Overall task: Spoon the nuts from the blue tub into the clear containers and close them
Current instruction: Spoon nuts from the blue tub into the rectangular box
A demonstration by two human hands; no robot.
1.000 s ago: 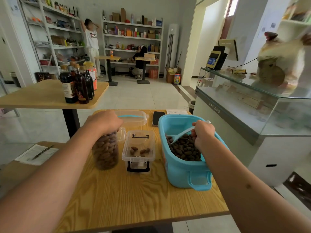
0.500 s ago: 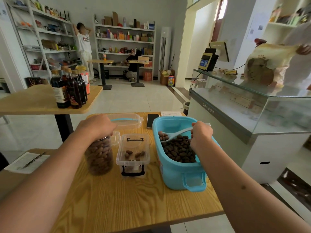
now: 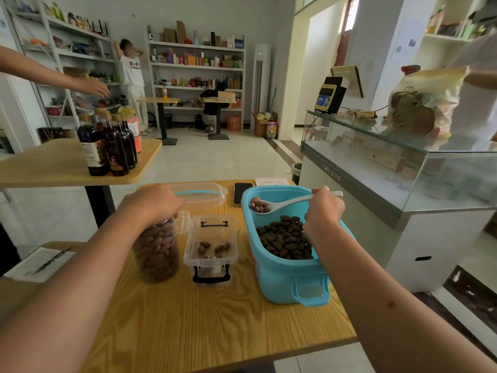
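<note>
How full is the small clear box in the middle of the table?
Nearly empty. The small clear box is open, with only a few nuts on its bottom.

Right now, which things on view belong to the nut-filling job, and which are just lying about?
Job: blue tub of nuts; white spoon in right hand; tall full jar under left hand; small clear box; clear lid.

Lying about: phone; paper sheet; dark bottles on the next table.

Pale floor tiles [image 3: 215, 162] are laid throughout; stocked shelves [image 3: 196, 65] are set against the grey back wall [image 3: 204, 14]; a glass counter [image 3: 403, 168] is placed rightward.
</note>
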